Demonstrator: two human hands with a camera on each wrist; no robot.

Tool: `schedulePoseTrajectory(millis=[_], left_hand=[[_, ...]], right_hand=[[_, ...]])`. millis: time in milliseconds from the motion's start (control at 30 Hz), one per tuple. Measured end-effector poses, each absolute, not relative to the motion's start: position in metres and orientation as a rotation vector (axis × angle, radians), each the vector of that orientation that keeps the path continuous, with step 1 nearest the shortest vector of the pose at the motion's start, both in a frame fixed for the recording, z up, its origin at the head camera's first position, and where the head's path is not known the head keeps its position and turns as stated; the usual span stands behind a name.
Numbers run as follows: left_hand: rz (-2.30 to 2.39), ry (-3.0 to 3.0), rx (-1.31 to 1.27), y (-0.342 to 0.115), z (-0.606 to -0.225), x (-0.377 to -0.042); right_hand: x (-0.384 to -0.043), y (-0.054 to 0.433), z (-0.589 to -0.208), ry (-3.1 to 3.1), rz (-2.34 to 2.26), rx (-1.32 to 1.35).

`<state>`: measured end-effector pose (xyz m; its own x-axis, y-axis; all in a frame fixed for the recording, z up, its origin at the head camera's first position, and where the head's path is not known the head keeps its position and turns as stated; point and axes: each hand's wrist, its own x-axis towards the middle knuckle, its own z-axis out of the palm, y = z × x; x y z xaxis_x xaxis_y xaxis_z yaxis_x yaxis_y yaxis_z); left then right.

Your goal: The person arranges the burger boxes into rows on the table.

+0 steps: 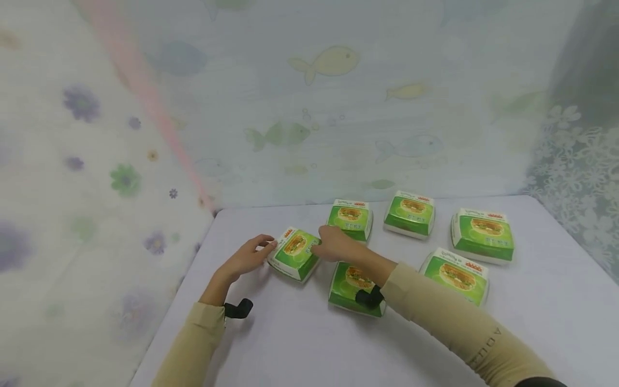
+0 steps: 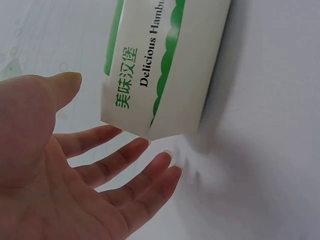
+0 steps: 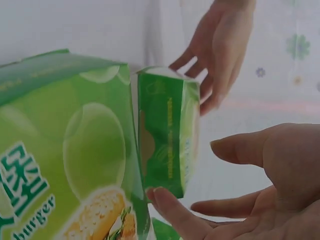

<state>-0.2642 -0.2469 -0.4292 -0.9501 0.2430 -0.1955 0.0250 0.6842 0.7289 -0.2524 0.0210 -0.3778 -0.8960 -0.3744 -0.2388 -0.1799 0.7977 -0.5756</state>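
A green and white hamburger box [image 1: 294,253] sits at the left of the group, between both hands. My left hand [image 1: 249,257] is at its left side, thumb raised apart from the other fingers. In the left wrist view, the extended fingertips are right at the near corner of the box [image 2: 165,75]. My right hand [image 1: 338,244] is at the opposite side. In the right wrist view, its fingertips meet the lower corner of the box [image 3: 162,130], while the thumb [image 3: 237,148] stands off from it.
Several matching boxes stand on the white table [image 1: 300,344]: a back middle one [image 1: 349,215], a front middle one [image 1: 350,282] partly under my right forearm, and others [image 1: 410,212] to the right. Fish-patterned cloth [image 1: 290,107] hangs behind, flowered cloth [image 1: 82,215] at left.
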Motion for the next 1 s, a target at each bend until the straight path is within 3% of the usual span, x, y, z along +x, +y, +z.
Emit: schedulePoseTrajectory(millis=[467, 1000], left_hand=[[1.078, 2.594, 0.255, -0.237, -0.433, -0.283], [1.131, 2.576, 0.117, -0.225, -0.437, -0.264]], right_hand=[[-0.246, 0.019, -0.380, 2.549, -0.843, -0.346], [-0.260, 0.016, -0.389, 2.534, -0.888, -0.376]])
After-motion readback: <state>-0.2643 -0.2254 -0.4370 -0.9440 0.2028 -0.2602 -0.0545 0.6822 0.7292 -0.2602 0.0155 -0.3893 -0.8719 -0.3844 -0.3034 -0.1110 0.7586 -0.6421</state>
